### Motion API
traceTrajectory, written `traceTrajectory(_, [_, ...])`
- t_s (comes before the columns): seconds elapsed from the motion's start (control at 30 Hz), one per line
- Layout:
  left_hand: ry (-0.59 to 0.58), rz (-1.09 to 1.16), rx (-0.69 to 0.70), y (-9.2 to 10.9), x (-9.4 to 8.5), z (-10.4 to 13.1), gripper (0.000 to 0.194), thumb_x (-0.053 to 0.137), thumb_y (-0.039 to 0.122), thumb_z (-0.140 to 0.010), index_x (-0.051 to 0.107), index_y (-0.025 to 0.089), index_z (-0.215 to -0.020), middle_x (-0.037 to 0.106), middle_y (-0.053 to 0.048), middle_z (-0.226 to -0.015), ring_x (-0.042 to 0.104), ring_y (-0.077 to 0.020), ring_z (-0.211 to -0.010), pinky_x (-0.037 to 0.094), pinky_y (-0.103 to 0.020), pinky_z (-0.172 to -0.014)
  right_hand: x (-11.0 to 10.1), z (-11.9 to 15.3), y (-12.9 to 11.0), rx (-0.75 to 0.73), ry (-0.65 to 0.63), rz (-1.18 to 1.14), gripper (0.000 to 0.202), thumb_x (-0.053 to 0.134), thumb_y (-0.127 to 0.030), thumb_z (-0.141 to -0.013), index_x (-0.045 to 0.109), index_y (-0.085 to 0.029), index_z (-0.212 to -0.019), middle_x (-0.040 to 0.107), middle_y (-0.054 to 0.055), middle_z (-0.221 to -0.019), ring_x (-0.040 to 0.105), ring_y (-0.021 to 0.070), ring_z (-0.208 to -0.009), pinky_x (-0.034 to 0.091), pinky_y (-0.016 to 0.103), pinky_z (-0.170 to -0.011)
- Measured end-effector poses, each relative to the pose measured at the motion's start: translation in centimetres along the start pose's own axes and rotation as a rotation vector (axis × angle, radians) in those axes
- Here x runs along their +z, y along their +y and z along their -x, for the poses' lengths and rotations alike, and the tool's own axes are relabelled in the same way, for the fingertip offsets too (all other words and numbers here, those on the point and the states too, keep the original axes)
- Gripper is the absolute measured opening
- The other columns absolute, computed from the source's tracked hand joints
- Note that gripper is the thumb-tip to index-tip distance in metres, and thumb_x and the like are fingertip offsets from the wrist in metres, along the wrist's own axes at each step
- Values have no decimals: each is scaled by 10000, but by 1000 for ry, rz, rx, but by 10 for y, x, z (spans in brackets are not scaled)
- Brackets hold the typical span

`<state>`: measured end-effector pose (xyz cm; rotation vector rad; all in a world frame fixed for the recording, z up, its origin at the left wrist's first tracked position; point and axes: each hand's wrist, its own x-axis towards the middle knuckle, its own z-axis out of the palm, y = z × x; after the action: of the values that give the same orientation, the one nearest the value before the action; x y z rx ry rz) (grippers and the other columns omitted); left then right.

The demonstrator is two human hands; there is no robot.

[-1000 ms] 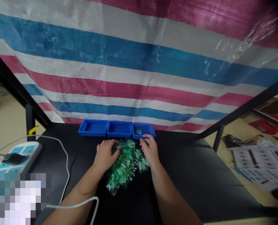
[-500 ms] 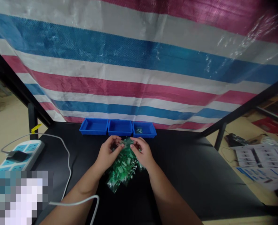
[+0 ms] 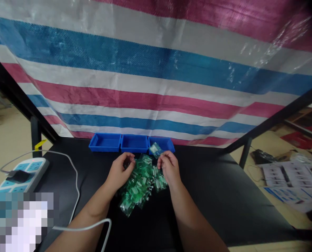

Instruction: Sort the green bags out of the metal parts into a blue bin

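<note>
A heap of small clear plastic bags (image 3: 136, 187) with green tints and small pale and metallic parts lies on the black table in front of me. My right hand (image 3: 169, 167), at the heap's upper right, pinches one small plastic bag (image 3: 155, 149) by its lower corner. That bag is raised before the right blue bin (image 3: 169, 143) and covers part of it. At the heap's upper left edge is my left hand (image 3: 121, 169), fingers loosely curled with a gap to the thumb; nothing shows in it.
Two more blue bins, the middle one (image 3: 134, 142) and the left one (image 3: 105, 143), stand in the same row against a striped sheet (image 3: 145, 98). A white power strip (image 3: 27, 171) with a black plug and grey cable lies at left. A white cable (image 3: 85, 227) crosses my left forearm.
My right hand has moved right and away from my left, lifting a small plastic bag off the heap toward the right bin. My left hand has stayed nearly in place.
</note>
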<state>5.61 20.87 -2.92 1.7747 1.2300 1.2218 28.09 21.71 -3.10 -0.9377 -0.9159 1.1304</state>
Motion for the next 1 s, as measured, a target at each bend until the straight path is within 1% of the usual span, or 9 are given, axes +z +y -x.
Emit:
traceTrajectory(0.1, [-29,-24,6,2,0,0,159,591,291,-925,640,192,-1039,686,-35,-900,643,-166,-792,509,-284,-755,-1,-5,-3,-19,63,-99,185,733,-303,-775,569,-217,-784,576,-44,-596,527,111,-514,425,214,-454])
traceTrajectory(0.2, [-45,-17,22,3,1,1,182,612,291,-916,655,188,-1060,697,-55,-939,654,-182,-830,518,-290,-750,0,-6,-3,-19,58,-177,164,749,-266,-750,598,-214,-791,564,-42,-623,536,115,-561,452,225,-492])
traceTrajectory(0.33, [-57,139,43,5,7,3,304,663,300,-902,654,192,-1186,708,-98,-1131,679,-222,-1010,528,-357,-925,9,1,-1,72,-66,-235,168,761,-299,-768,624,-207,-798,621,-13,-712,608,143,-638,508,254,-539])
traceTrajectory(0.4, [-84,303,1,5,11,3,404,687,314,-895,618,186,-1271,699,-117,-1203,674,-239,-1084,517,-390,-990,16,8,1,132,-141,-239,189,770,-324,-782,625,-209,-821,658,-1,-743,648,161,-675,539,272,-579])
traceTrajectory(0.47, [-108,455,-53,6,14,4,467,713,326,-880,594,173,-1305,702,-129,-1216,677,-246,-1097,524,-399,-993,22,15,4,170,-204,-233,211,776,-347,-796,620,-214,-845,680,3,-765,668,168,-684,563,293,-618])
traceTrajectory(0.57, [-83,578,-122,7,16,3,432,754,343,-849,638,152,-1219,734,-123,-1144,700,-237,-1023,552,-365,-921,29,22,9,188,-280,-192,231,779,-372,-815,612,-218,-853,686,-4,-773,678,168,-667,580,313,-639])
traceTrajectory(0.67, [-40,622,-178,9,14,2,375,784,358,-820,691,144,-1114,762,-104,-1046,710,-214,-930,556,-322,-854,31,26,13,185,-315,-135,243,779,-388,-825,605,-220,-847,689,-8,-773,691,173,-680,593,329,-666])
traceTrajectory(0.83, [-62,684,-237,15,11,0,356,827,357,-776,722,150,-1047,773,-87,-978,707,-183,-822,554,-290,-789,31,26,14,140,-313,-42,271,808,-388,-801,608,-216,-863,681,-12,-781,697,169,-699,595,316,-668])
traceTrajectory(1.0, [-61,716,-276,16,11,0,359,863,346,-734,736,148,-1006,761,-56,-867,687,-151,-745,546,-257,-740,29,25,10,108,-286,84,307,801,-430,-798,592,-209,-844,628,-31,-687,648,146,-588,552,282,-579])
